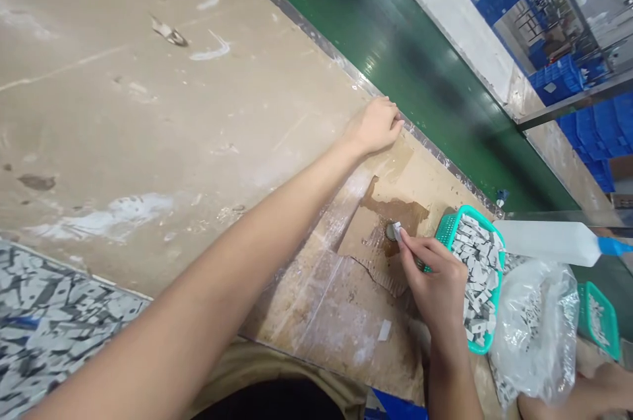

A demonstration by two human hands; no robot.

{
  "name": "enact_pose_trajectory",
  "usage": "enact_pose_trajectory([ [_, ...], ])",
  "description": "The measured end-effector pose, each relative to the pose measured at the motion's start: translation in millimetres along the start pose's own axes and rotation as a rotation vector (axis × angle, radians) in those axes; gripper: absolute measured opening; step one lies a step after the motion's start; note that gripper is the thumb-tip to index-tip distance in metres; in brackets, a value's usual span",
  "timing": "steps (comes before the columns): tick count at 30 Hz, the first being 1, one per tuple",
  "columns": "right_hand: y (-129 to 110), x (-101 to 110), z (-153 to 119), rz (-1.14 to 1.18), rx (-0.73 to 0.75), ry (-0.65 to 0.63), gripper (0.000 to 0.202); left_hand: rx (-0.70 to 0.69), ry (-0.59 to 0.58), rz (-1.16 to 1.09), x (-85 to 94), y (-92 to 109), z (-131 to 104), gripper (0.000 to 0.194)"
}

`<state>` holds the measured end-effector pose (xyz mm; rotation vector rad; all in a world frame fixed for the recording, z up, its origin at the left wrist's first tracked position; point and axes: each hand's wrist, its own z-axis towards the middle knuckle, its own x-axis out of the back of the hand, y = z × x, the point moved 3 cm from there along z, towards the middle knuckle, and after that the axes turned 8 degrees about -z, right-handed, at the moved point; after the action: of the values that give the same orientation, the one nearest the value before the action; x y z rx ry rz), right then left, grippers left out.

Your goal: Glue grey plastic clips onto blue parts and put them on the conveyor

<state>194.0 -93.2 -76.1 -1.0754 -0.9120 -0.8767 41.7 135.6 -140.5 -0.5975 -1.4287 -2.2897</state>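
Note:
My right hand (438,281) pinches a small white piece (397,229) between thumb and fingertips. The piece is at a small round dark-rimmed spot, like a little cap (390,233), on a torn cardboard sheet (363,235) with a brown wet-looking stain. My left hand (378,126) rests at the table's far edge beside the green belt, its fingers curled in; whether anything is inside them is hidden. Right of my right hand stands a teal basket (498,301) full of small white and grey pieces (477,268). A single white piece (384,330) lies on the worn board nearer me.
A green conveyor belt (346,24) runs along the table's far side. At right are a white bottle with a blue cap (548,240), a clear plastic bag (539,334), another teal basket (613,334) and another person's arm (593,393). Many grey-white pieces (59,301) lie at left.

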Motion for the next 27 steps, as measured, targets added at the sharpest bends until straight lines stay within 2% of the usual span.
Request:
enact_pose_trajectory([
  [11, -2, -1, 1, -0.024, -0.007, -0.026, 0.021, 0.03, -0.05, -0.099, -2.6, -2, 0, 0.027],
  [17, -1, 0, 1, 0.04, -0.016, 0.021, 0.024, 0.126, -0.067, -0.017, 4.1, 7, 2, 0.031],
  [20, 1, -1, 1, 0.103, -0.032, 0.035, 0.026, 0.153, -0.147, 0.129, 3.6, 21, 9, 0.032],
  [22, 2, -2, 0, 0.141, -0.032, 0.044, 0.027, 0.087, -0.18, 0.247, -2.1, 36, 16, 0.039],
  [24, 3, -4, 1, 0.159, -0.036, 0.046, 0.028, -0.047, -0.208, 0.308, -15.8, 55, 27, 0.046],
  [27, 6, -8, 1, 0.137, -0.048, 0.021, 0.03, -0.246, -0.355, 0.306, -55.2, 84, 45, 0.043],
])
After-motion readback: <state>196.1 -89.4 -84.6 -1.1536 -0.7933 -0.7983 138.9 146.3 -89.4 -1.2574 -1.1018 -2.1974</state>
